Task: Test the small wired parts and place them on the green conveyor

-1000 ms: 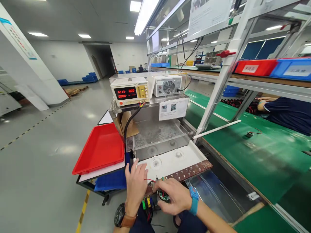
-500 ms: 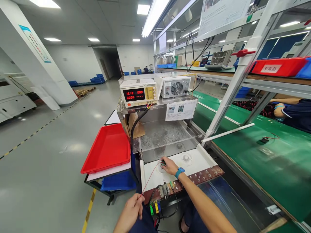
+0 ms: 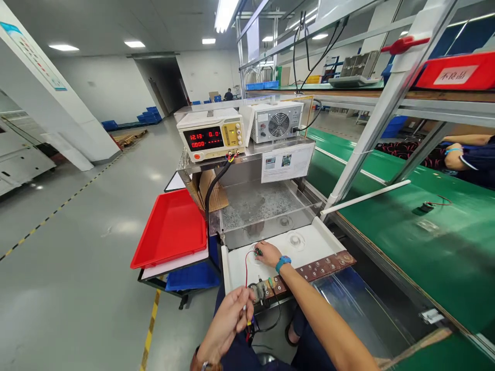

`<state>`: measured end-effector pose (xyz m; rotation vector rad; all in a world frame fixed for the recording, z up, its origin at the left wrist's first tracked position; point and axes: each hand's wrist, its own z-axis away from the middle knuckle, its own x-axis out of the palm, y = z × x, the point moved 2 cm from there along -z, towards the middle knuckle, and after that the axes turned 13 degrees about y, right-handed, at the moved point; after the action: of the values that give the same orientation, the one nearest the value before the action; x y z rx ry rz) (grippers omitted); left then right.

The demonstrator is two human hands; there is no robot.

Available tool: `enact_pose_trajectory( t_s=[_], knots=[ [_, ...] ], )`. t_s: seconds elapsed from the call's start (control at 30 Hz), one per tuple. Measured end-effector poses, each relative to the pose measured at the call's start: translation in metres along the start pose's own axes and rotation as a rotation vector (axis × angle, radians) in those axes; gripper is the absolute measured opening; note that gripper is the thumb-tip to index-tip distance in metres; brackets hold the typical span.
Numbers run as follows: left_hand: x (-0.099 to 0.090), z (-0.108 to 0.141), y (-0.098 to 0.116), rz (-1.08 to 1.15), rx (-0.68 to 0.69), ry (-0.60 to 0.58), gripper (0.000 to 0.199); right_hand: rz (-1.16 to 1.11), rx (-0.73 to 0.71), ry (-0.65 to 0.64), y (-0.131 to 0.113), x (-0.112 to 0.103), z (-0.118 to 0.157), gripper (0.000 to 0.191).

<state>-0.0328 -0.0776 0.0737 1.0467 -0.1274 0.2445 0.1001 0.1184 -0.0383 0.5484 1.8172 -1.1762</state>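
Observation:
My right hand (image 3: 269, 254), with a blue watch on the wrist, holds a small dark electronic part (image 3: 258, 252) over the white tray (image 3: 278, 260). Fingers cover most of that part. A thin red wire (image 3: 246, 268) runs down from it in a bend to my left hand (image 3: 231, 315), whose thumb and fingertips pinch its lower end. Just beyond my left hand, a brown strip with metal studs (image 3: 325, 264) lines the tray's front edge. A green clip (image 3: 270, 282) and black leads are attached to the strip, close to both hands.
Behind the tray stands a power supply (image 3: 211, 135) with red digits, beside a second unit with a fan (image 3: 279, 123). A red tray (image 3: 170, 229) rests on a cart at left. The green bench (image 3: 436, 247) at right bears another small wired part (image 3: 427, 206). A person's arm (image 3: 456, 154) is beyond.
My left hand has moved up and right toward the strip, and the red wire has gone from taut to slack and bent. The right hand keeps its hold on the part. The view has shifted slightly.

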Motion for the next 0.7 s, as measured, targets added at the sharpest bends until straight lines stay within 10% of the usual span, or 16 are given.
enact_pose_trajectory(
  t_s=[0.3, 0.7],
  knots=[
    [0.033, -0.037, 0.021, 0.100, 0.036, -0.122, 0.041, -0.016, 0.044, 0.028, 0.003, 0.001, 0.001, 0.026],
    [0.032, -0.113, -0.024, -0.268, 0.423, 0.253, 0.025, -0.022, 0.047, 0.041, 0.012, 0.010, -0.001, 0.027]
  ],
)
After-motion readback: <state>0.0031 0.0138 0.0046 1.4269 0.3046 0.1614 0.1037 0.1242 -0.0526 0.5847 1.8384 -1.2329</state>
